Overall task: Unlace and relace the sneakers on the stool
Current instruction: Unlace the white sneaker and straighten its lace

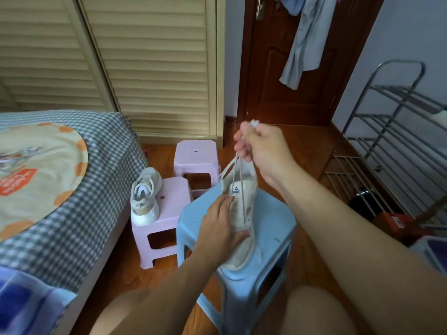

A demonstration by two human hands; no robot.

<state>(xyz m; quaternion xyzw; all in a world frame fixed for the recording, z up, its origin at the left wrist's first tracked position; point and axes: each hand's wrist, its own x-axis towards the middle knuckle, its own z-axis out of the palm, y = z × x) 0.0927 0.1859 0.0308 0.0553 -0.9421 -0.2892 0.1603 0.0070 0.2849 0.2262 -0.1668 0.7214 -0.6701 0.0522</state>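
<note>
On the blue stool (271, 228), the left hand (219, 228) clasps a sneaker (243, 213); above it, the right hand (262, 147) pinches both lace (238, 182) ends taut, seemingly. Overpulling could tip the sneaker.

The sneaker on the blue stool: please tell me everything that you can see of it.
The sneaker is off-white, seemingly mesh and synthetic, with a thick pale sole and a blue logo on the tongue. It lies on the blue stool, toe toward the camera. The left hand presses on its side, fingers by the eyelets. The right hand pulls both strands of the pale lace up and taut from the lower eyelets; the upper eyelets look empty.
</note>
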